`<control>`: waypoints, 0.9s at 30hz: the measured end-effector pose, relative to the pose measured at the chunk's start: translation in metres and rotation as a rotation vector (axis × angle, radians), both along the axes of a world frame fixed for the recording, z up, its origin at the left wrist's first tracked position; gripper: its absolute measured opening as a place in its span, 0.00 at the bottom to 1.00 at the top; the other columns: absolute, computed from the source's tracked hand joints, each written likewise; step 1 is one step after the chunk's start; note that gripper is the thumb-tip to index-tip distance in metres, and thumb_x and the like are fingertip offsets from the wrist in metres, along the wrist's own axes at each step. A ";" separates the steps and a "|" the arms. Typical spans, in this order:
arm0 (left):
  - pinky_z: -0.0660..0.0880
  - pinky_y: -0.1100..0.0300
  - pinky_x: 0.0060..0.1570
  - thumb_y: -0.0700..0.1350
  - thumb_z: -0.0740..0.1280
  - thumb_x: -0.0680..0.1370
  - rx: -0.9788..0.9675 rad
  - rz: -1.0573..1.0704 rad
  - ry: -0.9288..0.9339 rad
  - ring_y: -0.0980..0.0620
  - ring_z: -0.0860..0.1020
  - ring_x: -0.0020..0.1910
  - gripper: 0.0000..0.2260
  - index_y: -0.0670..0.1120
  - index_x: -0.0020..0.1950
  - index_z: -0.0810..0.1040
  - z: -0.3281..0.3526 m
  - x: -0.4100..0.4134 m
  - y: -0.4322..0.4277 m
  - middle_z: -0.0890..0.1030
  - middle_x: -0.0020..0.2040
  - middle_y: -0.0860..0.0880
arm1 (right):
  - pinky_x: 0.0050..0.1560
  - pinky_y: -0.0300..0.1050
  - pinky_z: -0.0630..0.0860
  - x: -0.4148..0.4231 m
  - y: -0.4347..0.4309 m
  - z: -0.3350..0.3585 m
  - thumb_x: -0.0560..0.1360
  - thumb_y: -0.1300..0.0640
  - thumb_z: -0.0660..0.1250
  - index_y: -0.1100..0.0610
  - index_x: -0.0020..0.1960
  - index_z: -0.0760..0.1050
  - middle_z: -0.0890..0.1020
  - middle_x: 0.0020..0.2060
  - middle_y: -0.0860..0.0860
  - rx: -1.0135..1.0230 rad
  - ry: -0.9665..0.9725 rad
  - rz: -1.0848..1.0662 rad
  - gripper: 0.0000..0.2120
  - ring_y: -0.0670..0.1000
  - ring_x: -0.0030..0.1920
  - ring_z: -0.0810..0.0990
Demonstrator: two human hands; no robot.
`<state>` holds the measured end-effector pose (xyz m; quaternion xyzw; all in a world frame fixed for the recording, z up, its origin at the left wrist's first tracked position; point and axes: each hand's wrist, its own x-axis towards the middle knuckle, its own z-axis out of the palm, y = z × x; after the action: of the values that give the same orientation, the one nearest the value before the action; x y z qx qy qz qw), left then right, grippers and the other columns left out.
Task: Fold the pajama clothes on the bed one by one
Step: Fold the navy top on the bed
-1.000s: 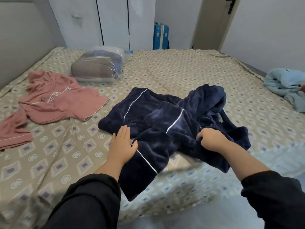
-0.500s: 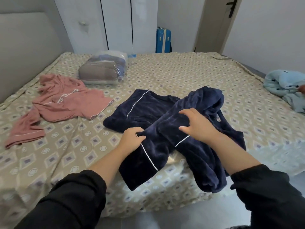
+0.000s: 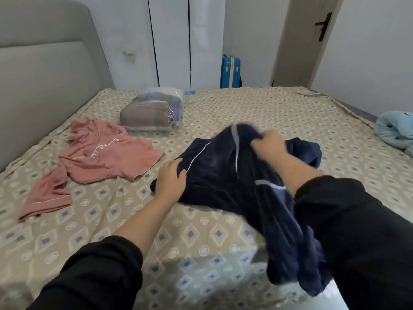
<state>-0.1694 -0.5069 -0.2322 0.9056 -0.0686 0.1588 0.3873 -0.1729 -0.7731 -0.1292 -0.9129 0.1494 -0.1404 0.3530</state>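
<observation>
Two hands grip the navy pajama (image 3: 223,175) near the front edge of the bed (image 3: 268,108): left hand (image 3: 171,182) with fingers curled on the piped hem, right hand (image 3: 268,146) pinching a raised fold. Its loose end overhangs that edge and may drag everything off.

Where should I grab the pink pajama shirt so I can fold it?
Probably pinch the pink pajama shirt at its piped hem, coming from the side of the navy pajama. That edge lies flat, straight and free on the bed sheet, while the end nearer the headboard is bunched.
</observation>
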 end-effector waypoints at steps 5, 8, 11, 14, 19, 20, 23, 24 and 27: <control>0.50 0.43 0.74 0.63 0.61 0.78 0.489 -0.168 0.358 0.46 0.49 0.78 0.35 0.54 0.79 0.51 -0.035 0.007 0.000 0.51 0.80 0.51 | 0.71 0.51 0.61 0.014 -0.028 0.010 0.75 0.46 0.66 0.54 0.78 0.45 0.63 0.74 0.57 0.487 -0.211 -0.151 0.42 0.59 0.71 0.65; 0.48 0.39 0.73 0.62 0.66 0.76 0.675 -0.226 0.391 0.46 0.47 0.78 0.40 0.56 0.79 0.46 -0.052 0.006 -0.005 0.49 0.80 0.53 | 0.72 0.63 0.57 -0.001 -0.029 -0.043 0.65 0.33 0.68 0.45 0.75 0.54 0.59 0.75 0.54 -0.068 0.056 0.112 0.45 0.59 0.74 0.60; 0.57 0.41 0.72 0.54 0.66 0.78 0.767 -0.133 0.279 0.46 0.58 0.74 0.35 0.55 0.79 0.51 -0.055 0.008 -0.011 0.61 0.76 0.52 | 0.72 0.62 0.52 -0.030 -0.040 -0.105 0.71 0.39 0.68 0.40 0.77 0.44 0.43 0.78 0.53 -0.453 0.635 0.348 0.45 0.58 0.77 0.48; 0.63 0.49 0.66 0.47 0.64 0.79 0.937 -0.123 0.141 0.47 0.66 0.67 0.21 0.53 0.72 0.66 -0.045 0.005 -0.017 0.71 0.67 0.52 | 0.71 0.55 0.63 -0.063 -0.040 -0.143 0.78 0.49 0.63 0.49 0.77 0.56 0.55 0.76 0.56 -0.469 0.652 0.336 0.31 0.58 0.75 0.55; 0.68 0.55 0.53 0.44 0.63 0.79 0.922 -0.222 0.123 0.47 0.72 0.58 0.06 0.48 0.55 0.74 -0.032 -0.020 -0.017 0.76 0.56 0.49 | 0.54 0.43 0.73 -0.098 -0.016 -0.142 0.75 0.67 0.58 0.57 0.52 0.69 0.71 0.55 0.53 -0.666 0.386 0.297 0.09 0.53 0.58 0.70; 0.69 0.54 0.50 0.42 0.63 0.78 0.859 -0.231 0.155 0.46 0.73 0.55 0.03 0.47 0.51 0.73 -0.033 -0.028 -0.013 0.77 0.54 0.48 | 0.52 0.43 0.72 -0.105 -0.013 -0.140 0.74 0.68 0.58 0.56 0.48 0.66 0.71 0.53 0.53 -0.686 0.377 0.294 0.08 0.53 0.56 0.70; 0.71 0.54 0.43 0.39 0.63 0.75 0.732 -0.223 0.214 0.45 0.76 0.48 0.05 0.48 0.43 0.70 -0.036 -0.054 -0.003 0.77 0.48 0.48 | 0.46 0.43 0.71 -0.123 -0.006 -0.135 0.73 0.68 0.59 0.56 0.45 0.63 0.71 0.46 0.51 -0.715 0.368 0.264 0.09 0.53 0.53 0.70; 0.71 0.55 0.41 0.39 0.64 0.75 0.712 -0.223 0.239 0.46 0.76 0.46 0.05 0.48 0.42 0.70 -0.035 -0.063 0.000 0.77 0.46 0.49 | 0.43 0.43 0.70 -0.130 -0.003 -0.134 0.73 0.67 0.59 0.55 0.45 0.63 0.70 0.44 0.50 -0.726 0.372 0.259 0.09 0.52 0.50 0.70; 0.69 0.55 0.40 0.40 0.64 0.76 0.660 -0.272 0.344 0.47 0.75 0.41 0.10 0.50 0.36 0.68 -0.031 -0.086 0.008 0.75 0.38 0.51 | 0.31 0.42 0.63 -0.154 0.004 -0.132 0.71 0.63 0.61 0.54 0.41 0.61 0.69 0.35 0.48 -0.732 0.372 0.239 0.09 0.50 0.38 0.68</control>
<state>-0.2558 -0.4985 -0.2635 0.9775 -0.1693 -0.0784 0.0989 -0.3272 -0.7693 -0.2614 -0.9986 0.0438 0.0248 -0.0133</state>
